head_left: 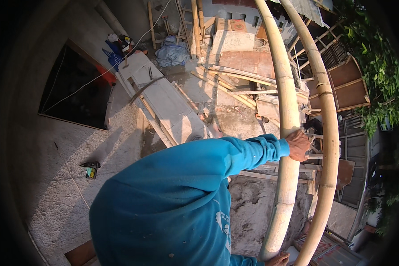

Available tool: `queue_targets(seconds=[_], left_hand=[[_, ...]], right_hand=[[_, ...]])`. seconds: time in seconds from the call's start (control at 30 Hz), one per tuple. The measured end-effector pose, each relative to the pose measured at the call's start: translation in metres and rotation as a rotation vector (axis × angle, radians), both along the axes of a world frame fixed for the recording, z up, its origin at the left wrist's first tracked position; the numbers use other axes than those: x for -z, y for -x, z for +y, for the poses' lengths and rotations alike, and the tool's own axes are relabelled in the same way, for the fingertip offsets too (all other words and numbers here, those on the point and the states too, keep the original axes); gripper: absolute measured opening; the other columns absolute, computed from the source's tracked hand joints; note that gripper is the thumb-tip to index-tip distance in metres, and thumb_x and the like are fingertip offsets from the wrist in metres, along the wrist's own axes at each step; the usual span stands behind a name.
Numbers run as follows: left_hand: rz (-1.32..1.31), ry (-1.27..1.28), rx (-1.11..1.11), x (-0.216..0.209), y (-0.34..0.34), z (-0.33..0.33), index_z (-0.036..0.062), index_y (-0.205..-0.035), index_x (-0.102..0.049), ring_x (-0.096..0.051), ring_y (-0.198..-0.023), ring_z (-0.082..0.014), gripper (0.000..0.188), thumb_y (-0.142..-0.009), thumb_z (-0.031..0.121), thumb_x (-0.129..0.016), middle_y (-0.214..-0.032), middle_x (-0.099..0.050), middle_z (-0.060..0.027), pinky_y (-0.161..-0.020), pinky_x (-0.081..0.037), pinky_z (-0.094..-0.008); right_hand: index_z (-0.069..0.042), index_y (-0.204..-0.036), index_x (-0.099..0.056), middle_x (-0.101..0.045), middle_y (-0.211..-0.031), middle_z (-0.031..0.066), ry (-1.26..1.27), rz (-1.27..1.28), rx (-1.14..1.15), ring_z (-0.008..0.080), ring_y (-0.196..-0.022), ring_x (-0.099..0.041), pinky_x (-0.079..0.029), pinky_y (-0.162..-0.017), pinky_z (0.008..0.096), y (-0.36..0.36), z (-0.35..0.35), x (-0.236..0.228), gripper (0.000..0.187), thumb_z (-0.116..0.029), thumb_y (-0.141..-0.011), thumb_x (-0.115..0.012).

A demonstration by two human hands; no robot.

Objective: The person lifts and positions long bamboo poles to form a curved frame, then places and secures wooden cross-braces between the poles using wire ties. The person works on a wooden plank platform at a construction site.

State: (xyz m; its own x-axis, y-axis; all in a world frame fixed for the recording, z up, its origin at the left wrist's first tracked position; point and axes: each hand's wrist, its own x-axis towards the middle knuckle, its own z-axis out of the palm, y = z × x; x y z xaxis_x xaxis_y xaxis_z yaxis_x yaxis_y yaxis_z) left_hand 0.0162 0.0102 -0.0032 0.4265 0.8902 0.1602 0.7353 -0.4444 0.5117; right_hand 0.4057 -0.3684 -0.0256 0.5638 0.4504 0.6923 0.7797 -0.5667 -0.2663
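Two long, pale bamboo poles stand side by side on the right, running from the top edge to the bottom. Across the nearer bamboo pole (285, 102) reaches my left arm in a teal sleeve. My left hand (298, 145) is closed over that pole's right side, its fingers curled and partly hidden. The second bamboo pole (329, 146) rises just to the right of this hand, with a dark band tied around it higher up. At the bottom edge, my right hand (277, 260) is closed against the lower part of the nearer pole, partly cut off by the picture's edge.
Far below, a long pale board (164, 97) carries several tools. Loose timber (235, 84) lies across the ground beside a crumpled blue-grey sheet (172, 52). A dark opening (77, 88) breaks the rough concrete at left. Leafy branches (377, 66) hang at far right.
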Motion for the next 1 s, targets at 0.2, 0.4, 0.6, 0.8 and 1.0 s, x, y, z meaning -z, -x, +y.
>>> queue_targets(seconds=[0.2,0.4,0.6,0.8,1.0], left_hand=[[-0.012,-0.055,-0.018,0.003,-0.004,-0.001,-0.0072,-0.077,-0.072,-0.066,-0.081,-0.041,0.052,-0.081,0.044,-0.062,-0.076,-0.067,-0.0266,-0.085,-0.046,-0.0495],[-0.015,0.018,-0.009,0.001,0.0,0.0,-0.0076,-0.083,-0.073,-0.065,-0.086,-0.0415,0.053,-0.082,0.044,-0.062,-0.08,-0.067,-0.0269,-0.09,-0.044,-0.0488],[-0.091,0.009,-0.005,0.002,0.001,-0.002,-0.0081,-0.079,-0.072,-0.064,-0.085,-0.0424,0.053,-0.082,0.044,-0.062,-0.076,-0.066,-0.0279,-0.09,-0.044,-0.0488],[-0.03,-0.04,-0.008,0.006,-0.003,0.0,-0.0048,-0.084,-0.074,-0.066,-0.084,-0.0384,0.055,-0.08,0.047,-0.057,-0.086,-0.07,-0.0247,-0.085,-0.044,-0.0499],[-0.128,-0.119,-0.027,0.004,-0.003,-0.004,-0.0081,-0.071,-0.07,-0.062,-0.068,-0.0407,0.051,-0.079,0.041,-0.06,-0.065,-0.062,-0.0268,-0.076,-0.045,-0.0498]], right_hand=[[-0.008,-0.092,-0.072,-0.072,-0.083,0.0104,0.074,0.046,0.007,0.0254,-0.075,-0.069,-0.058,-0.068,0.0372,0.006,-0.003,-0.005,0.023,-0.023,-0.08,-0.085],[-0.002,-0.106,-0.071,-0.073,-0.092,0.015,0.074,0.169,-0.097,0.0251,-0.083,-0.07,-0.059,-0.076,0.0361,-0.003,-0.007,-0.003,0.029,-0.015,-0.083,-0.083],[-0.008,-0.099,-0.077,-0.076,-0.09,0.0057,0.417,0.447,0.104,0.0263,-0.084,-0.069,-0.051,-0.077,0.0437,0.023,0.014,-0.042,0.054,-0.054,-0.098,-0.049],[-0.01,-0.098,-0.078,-0.077,-0.089,0.0029,0.416,0.431,0.14,0.0265,-0.085,-0.068,-0.05,-0.078,0.0448,0.034,0.018,-0.049,0.051,-0.052,-0.098,-0.05],[-0.009,-0.102,-0.078,-0.077,-0.09,0.0043,0.409,0.44,0.163,0.0251,-0.085,-0.07,-0.052,-0.077,0.0416,0.052,0.019,-0.061,0.049,-0.05,-0.097,-0.052]])
